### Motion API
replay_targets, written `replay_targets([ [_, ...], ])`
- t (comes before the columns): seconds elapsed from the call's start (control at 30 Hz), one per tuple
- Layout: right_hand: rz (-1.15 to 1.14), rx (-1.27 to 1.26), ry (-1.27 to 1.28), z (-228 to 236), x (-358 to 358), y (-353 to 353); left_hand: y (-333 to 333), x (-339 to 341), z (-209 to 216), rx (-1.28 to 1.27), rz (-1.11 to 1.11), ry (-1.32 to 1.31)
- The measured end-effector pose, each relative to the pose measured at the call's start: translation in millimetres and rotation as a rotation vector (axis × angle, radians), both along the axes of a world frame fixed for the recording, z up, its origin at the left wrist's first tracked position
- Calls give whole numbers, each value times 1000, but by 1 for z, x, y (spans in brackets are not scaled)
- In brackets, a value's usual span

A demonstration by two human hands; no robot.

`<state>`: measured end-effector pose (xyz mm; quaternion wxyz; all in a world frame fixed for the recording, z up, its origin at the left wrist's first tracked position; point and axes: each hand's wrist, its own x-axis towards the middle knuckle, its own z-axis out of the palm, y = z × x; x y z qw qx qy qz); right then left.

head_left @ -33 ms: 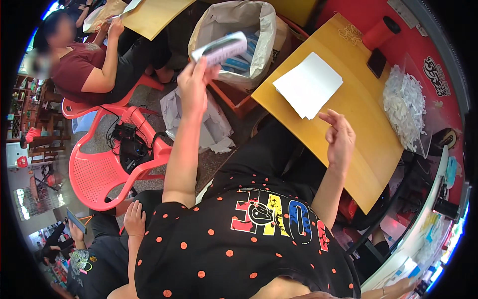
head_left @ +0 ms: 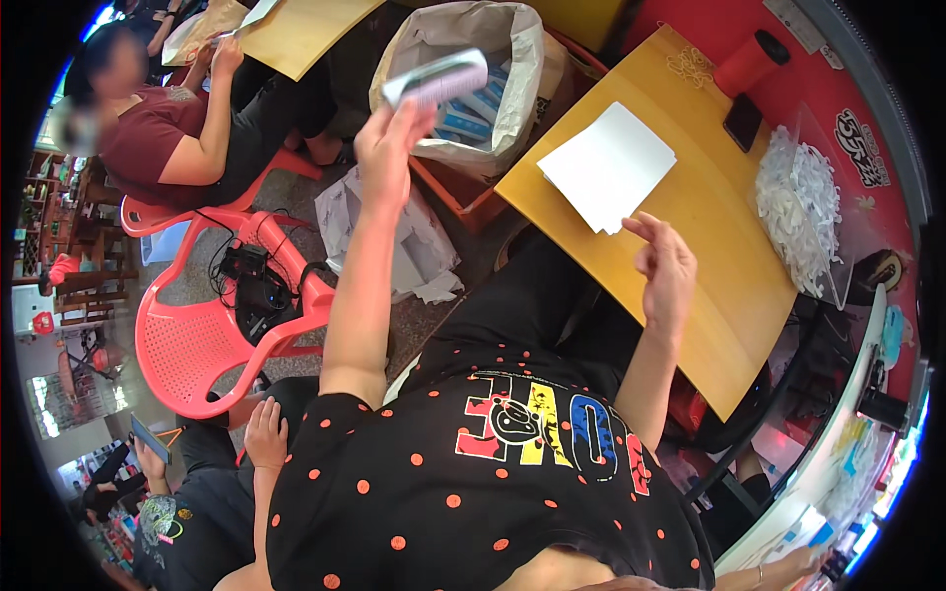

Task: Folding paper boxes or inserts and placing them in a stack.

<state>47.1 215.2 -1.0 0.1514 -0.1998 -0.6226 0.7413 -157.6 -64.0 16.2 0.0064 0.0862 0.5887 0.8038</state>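
Note:
My left hand (head_left: pixel 386 153) reaches out at upper left, its fingers closed on one end of a slim white box (head_left: pixel 434 81) with a dark mark along it. The box is slightly blurred, above the near side of a large whitish sack (head_left: pixel 527 74). Inside that sack lie several blue-and-white boxes (head_left: pixel 471 123). Over the yellow table (head_left: pixel 709 295), my right hand (head_left: pixel 668 281) has loosely bent fingers, somewhat apart, with nothing visible in them. Its fingertips are beside the near corner of a loose stack of white sheets (head_left: pixel 606 163).
A clear bag of white strips (head_left: pixel 800 212), a dark phone (head_left: pixel 743 123), a red cylinder (head_left: pixel 751 64) and rubber bands (head_left: pixel 692 67) lie around the table's far and right sides. A pink chair (head_left: pixel 187 340) holds black cables. People sit at left; an open carton (head_left: pixel 409 236) is on the floor.
The white box in my left hand has risen slightly and turned, showing more of its dark-marked face. My right hand has shifted a little to the left.

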Motion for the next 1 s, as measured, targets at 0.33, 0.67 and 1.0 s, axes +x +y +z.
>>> replay_targets([
  [0.33,44,1448,-26,1,-28,-25,8,-11,-70,-611,-314,24],
  [0.67,8,1213,448,1,-8,-22,16,85,-58,82,-569,-698],
  [1.0,418,565,24,69,39,-41,49,103,-37,415,-539,-697],
])
